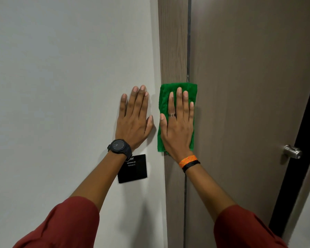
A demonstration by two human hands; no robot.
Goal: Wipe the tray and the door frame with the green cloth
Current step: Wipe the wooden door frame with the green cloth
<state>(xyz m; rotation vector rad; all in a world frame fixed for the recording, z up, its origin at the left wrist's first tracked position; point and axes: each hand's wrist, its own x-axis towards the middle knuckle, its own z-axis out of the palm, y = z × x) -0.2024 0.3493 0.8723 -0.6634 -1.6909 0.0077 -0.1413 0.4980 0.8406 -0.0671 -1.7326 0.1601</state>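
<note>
Both hands flat. My right hand [176, 126] pins the folded green terry cloth [177, 97] against the brown wood-grain door frame [172, 51], fingers spread, nothing gripped. Left hand [134, 119] open on the white wall [61, 86]. Cloth soft, light; palm pressure should hold it.

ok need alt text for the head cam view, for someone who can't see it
A person's right hand presses a folded green cloth flat against a brown wooden door frame. Their left hand, with a black watch on the wrist, rests open on the white wall above a black wall panel; a metal door handle shows at right.
</note>
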